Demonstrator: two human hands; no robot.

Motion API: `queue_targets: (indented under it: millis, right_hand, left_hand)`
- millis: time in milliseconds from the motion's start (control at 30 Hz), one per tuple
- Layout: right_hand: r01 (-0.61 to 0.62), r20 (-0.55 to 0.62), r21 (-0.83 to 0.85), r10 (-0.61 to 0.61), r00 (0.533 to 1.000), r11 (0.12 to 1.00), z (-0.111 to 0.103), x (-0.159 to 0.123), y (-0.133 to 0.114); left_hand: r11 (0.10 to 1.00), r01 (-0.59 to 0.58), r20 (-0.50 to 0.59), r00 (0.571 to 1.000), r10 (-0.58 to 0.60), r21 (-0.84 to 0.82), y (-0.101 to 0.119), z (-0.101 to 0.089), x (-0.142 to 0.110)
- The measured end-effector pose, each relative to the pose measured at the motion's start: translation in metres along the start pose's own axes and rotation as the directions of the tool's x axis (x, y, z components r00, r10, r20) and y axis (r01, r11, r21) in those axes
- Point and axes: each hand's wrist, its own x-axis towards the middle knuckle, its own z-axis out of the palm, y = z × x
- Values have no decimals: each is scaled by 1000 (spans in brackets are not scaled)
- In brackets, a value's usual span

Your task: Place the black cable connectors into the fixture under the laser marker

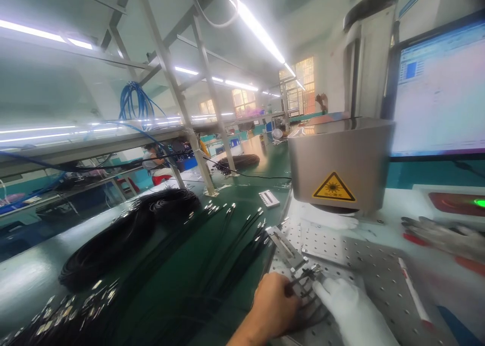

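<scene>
Left hand (273, 305) pinches a thin black cable (299, 281) behind its metal tip at the small fixture (303, 273) below the laser head (341, 161), gloved right hand (350, 305) steadying alongside, its grip hidden; cable looks light, floppy, slippery, so best held at the stiff connector.

The left hand (273, 305) was bare and entered from the bottom edge on a bare forearm, knuckles up, fingers curled inward in a pinch toward the right. The right hand (350, 310) wore a white glove and came in from the lower right, palm down, its fingers pointing left toward the left hand. The two hands sat just beside each other, fingertips nearly meeting.
</scene>
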Motion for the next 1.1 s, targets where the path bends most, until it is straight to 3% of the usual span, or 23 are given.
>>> queue_targets:
  millis: [100,200,333,533,667,733,867,1033,1100]
  right_hand:
    - [-36,9,-61,37,999,997,-2,3,-3]
    - [-20,-108,-74,12,994,997,4,2,-1]
    - [-22,-216,-75,5,976,997,15,0,4]
    - [65,-214,-36,-71,974,997,8,-3,6]
    - [88,-187,-40,-94,978,995,2,-5,7]
    - [89,-193,-40,-95,977,995,2,-4,7]
    - [58,-205,-20,-61,977,998,8,-1,6]
    - [-142,-206,33,146,968,989,15,2,0]
    - [-134,-218,7,132,967,991,14,2,-1]
  left_hand:
    - [999,-50,24,998,50,-14,0,-3,1]
    - [994,-91,53,994,94,-68,1,-3,5]
    - [996,-40,76,996,45,-75,7,0,11]
    - [998,-6,7,1000,6,-62,10,8,21]
    - [997,3,75,997,2,-76,4,5,28]
    - [986,-18,113,993,37,-164,0,2,29]
    - [933,-25,132,988,77,-359,-6,-6,23]
    - [957,-64,30,997,76,-284,-10,-7,14]
    - [960,-52,-2,999,53,-277,-10,-4,15]
